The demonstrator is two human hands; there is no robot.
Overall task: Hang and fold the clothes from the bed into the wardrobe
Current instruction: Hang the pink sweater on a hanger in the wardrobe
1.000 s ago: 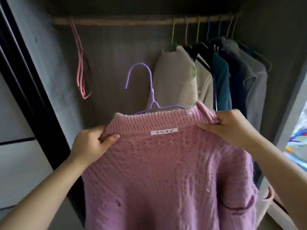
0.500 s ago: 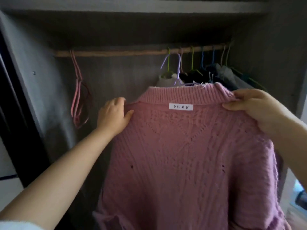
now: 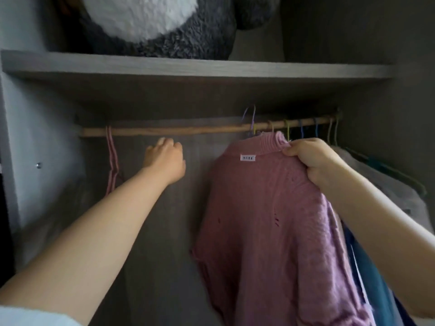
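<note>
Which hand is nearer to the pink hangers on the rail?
Left. The left hand is just right of the pink hangers; the right hand grips the pink sweater far right.

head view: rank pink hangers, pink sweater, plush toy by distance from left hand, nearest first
From the left hand:
1. Pink hangers, just to its left on the rail.
2. Pink sweater, to its right, held by the right hand.
3. Plush toy, up on the shelf above.
</note>
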